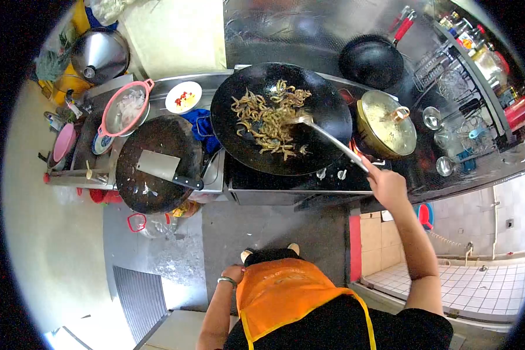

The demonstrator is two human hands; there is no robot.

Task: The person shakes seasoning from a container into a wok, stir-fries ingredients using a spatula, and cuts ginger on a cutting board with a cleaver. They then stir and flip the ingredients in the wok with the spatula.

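Observation:
My right hand [388,184] is closed around the handle of a metal wok spatula [338,143]. Its head rests among small brownish pieces of food [271,119], perhaps shrimp, spread over the bottom of a large black wok [326,116] on the stove. Down by my waist, my left hand [233,273] has its fingers curled at the edge of my orange apron [286,286]. Whether it grips the cloth or anything else is hidden.
Right of the wok stands a lidded pot [388,125], with flame beside it. On the left, a cleaver [160,165] lies on a round chopping board [157,131], near a white plate [184,105] and a pink strainer [108,116]. A black pan [370,64] leans behind.

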